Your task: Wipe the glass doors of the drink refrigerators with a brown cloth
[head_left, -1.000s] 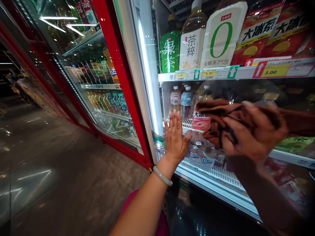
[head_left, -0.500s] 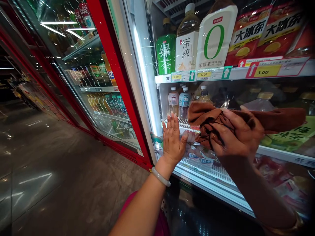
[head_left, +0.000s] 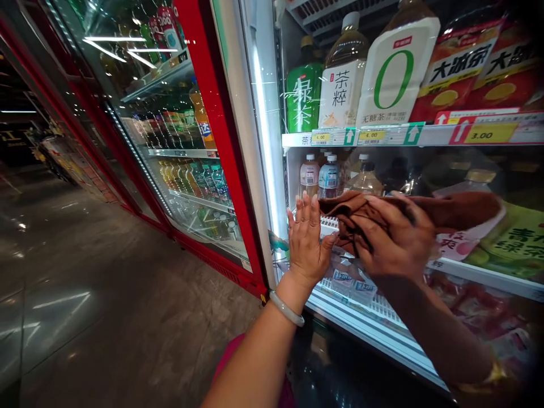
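My left hand (head_left: 306,243) rests flat with its fingers stretched out against the clear glass door of a lit drinks fridge. A pale bangle (head_left: 287,308) circles that wrist. To its right, my right hand (head_left: 393,238) grips a bunched brown cloth (head_left: 463,212), which lies against or very near the glass. One end of the cloth reaches close to my left fingertips, and the other trails off to the right. Behind the glass, the cloth and my right hand cover part of the middle shelf and its bottles.
Large tea bottles, among them a green one (head_left: 304,93) and a white-labelled one (head_left: 402,68), line the upper shelf above price tags (head_left: 488,134). Small bottles (head_left: 328,174) stand below. At left are a red door frame (head_left: 221,141) and a grey floor (head_left: 106,283).
The brown cloth and my right hand have shifted left relative to the shelves, closer to my left hand. My view has turned slightly left; my left hand stays flat.
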The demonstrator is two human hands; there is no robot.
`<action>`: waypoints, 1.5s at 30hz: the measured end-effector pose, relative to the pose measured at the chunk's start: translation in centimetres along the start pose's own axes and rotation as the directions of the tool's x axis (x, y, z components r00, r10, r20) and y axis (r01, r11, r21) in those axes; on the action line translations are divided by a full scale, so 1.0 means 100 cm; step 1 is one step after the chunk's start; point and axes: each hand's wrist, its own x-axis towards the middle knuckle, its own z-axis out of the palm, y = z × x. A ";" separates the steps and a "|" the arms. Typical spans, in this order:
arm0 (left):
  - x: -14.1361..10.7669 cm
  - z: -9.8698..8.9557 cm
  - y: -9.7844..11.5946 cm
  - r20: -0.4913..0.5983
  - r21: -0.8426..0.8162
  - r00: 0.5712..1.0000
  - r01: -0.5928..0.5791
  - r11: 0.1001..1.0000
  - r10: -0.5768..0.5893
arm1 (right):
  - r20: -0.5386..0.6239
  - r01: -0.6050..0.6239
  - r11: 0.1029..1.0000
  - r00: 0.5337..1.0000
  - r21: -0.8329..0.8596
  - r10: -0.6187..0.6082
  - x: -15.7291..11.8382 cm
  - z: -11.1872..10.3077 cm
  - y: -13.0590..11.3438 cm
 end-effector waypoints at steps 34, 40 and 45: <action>0.015 -0.037 -0.028 -0.100 -0.001 0.976 0.195 0.981 -0.194 | 0.213 0.483 0.875 0.852 0.028 -0.478 0.058 0.047 -0.047; 0.014 -0.032 -0.023 -0.074 -0.019 0.984 0.161 0.987 -0.162 | 0.117 0.274 0.939 0.960 -0.210 -0.254 0.046 0.015 -0.031; 0.011 -0.021 -0.014 -0.001 -0.015 0.988 0.152 0.988 -0.152 | 0.186 0.498 0.867 0.855 -0.033 -0.484 -0.014 0.005 -0.018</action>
